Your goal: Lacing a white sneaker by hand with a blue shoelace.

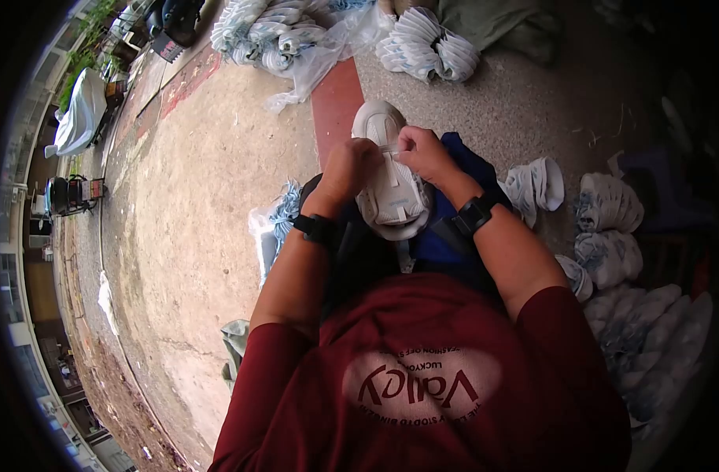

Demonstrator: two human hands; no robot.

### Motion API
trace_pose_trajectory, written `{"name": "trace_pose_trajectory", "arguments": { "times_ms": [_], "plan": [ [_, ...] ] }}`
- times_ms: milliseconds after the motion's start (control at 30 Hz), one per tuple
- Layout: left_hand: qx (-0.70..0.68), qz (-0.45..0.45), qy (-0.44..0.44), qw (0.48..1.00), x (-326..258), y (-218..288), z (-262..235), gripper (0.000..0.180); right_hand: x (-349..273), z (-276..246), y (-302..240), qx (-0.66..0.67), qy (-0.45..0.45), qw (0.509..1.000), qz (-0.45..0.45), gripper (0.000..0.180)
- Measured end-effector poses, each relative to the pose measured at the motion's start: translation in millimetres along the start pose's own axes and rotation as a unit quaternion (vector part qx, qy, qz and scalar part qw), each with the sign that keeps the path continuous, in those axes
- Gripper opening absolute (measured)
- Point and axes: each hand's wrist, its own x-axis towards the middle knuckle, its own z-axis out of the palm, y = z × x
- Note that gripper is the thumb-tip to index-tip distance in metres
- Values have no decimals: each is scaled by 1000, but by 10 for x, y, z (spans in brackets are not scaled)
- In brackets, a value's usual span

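Observation:
A white shoe [392,185] rests on my lap, its rounded toe-like end pointing away from me. At its left edge is my left hand [350,169], with the fingers bent in over the upper. My right hand [429,153] pinches just above the middle of the shoe, close to the left fingertips. Whatever thin piece lies between the fingers is too small to make out. Beside my left thigh lies a bunch of light blue laces [286,209] on a whitish plastic bag [262,228].
Bundles of white shoe uppers [269,31] lie ahead, partly on clear plastic [316,75]; another bundle [428,47] is right of them. More stacked bundles [609,204] stand at my right, near a dark stool [666,185]. A covered vehicle [82,110] stands far left.

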Motion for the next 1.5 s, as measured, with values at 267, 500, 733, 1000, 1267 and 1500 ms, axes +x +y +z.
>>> {"name": "trace_pose_trajectory", "arguments": {
  "times_ms": [267,500,733,1000,1267,1500],
  "plan": [
    [-54,-49,99,992,-65,-8,169,6,-178,25,-90,12,8,995,-103,20],
    [-72,-11,108,991,-111,-45,188,9,-87,48,-213,-175,33,979,-99,8],
    [-193,-120,8,974,-270,-92,-35,13,-79,-222,-221,-160,-66,975,-138,7],
    [-175,-144,7,974,-309,-251,-161,10,-22,-351,-388,-126,-108,981,-103,8],
    [-148,-129,31,980,-576,-489,-400,12,-56,-195,-403,-397,-71,874,-272,8],
    [-227,-247,50,941,-1542,-1034,-1019,11,-424,-1512,121,-514,126,847,-57,9]
  ]
}}
